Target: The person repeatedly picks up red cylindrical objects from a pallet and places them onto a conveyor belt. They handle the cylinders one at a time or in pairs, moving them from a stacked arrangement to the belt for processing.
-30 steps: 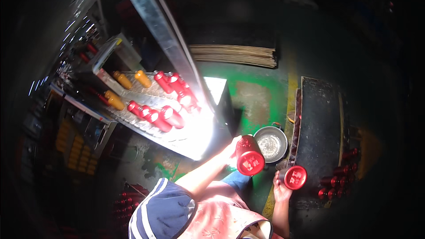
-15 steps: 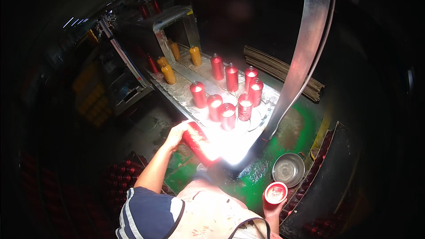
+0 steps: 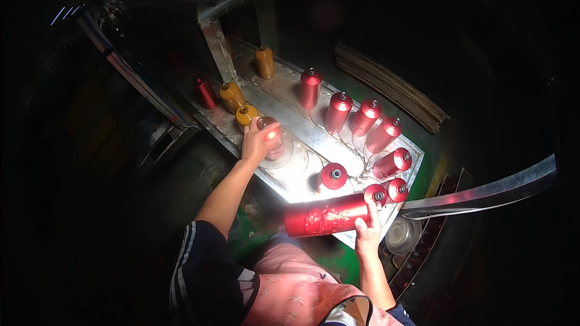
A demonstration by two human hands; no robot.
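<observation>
**A:** What worries you here?

**B:** I'm watching the left hand [image 3: 258, 142]; its fingers are clenched around the top of a red can [image 3: 273, 140] standing upright on the bright metal table [image 3: 314, 139], just on the near side of the yellow cans [image 3: 241, 99]. The glare there is fierce, so I can't tell how firm that grip is; a slip could tip the can into the yellow ones.

**A:** And the other hand?

**B:** The right hand [image 3: 367, 235] grasps a long red can [image 3: 329, 217] lying sideways in the air at the table's near edge, fingers only at its capped end; most of its length hangs free, so I judge it could swing down or drop.

**A:** Anything close by?

**B:** The row of red cans [image 3: 368, 130] stands along the table's far right side; the nearest ones sit just beside that capped end, and a careless swing might topple them.
</observation>
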